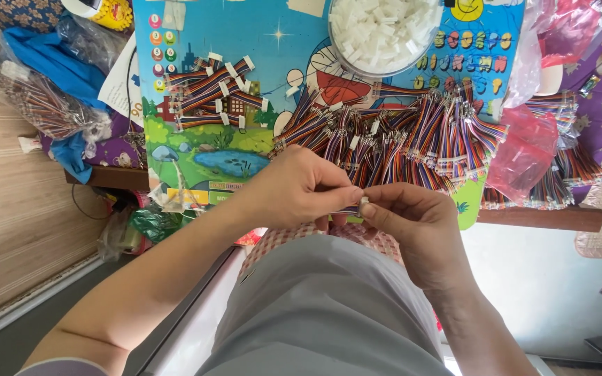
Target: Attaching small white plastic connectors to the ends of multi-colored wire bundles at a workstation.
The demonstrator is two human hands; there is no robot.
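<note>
A short rainbow-striped ribbon cable (348, 209) is being pinched in the left hand (299, 189), just above the person's lap and in front of the near edge of the table (545, 218). The right hand (418, 230) is pressing a small white plastic connector housing (364, 204) against the cable's end; both grips are closing tightly, thumb against forefinger, one on the cable and one on the housing. The join itself is lying mostly hidden between the fingertips.

Risk, as a judgement: the housing is tiny and is being held over the lap, so a slip of the right thumb could be sending it down out of reach; a skewed push could be bending the cable's terminals instead of seating them.

Beyond the hands, a large heap of unfinished multicoloured ribbon cables (412, 139) is lying on a bright cartoon-printed play mat (196, 150) covering the table. Farther left, a smaller group of cables already carrying white ends (210, 94) is resting apart from the heap.

Containers: a round clear plastic bowl (343, 64) at the far edge is holding many loose white housings (383, 28), nearly filling it. A clear plastic bag (40, 104) at the left is holding more bundled cables. A crumpled pink translucent plastic bag (524, 153) at the right is lying over further cables; its contents cannot be made out.
</note>
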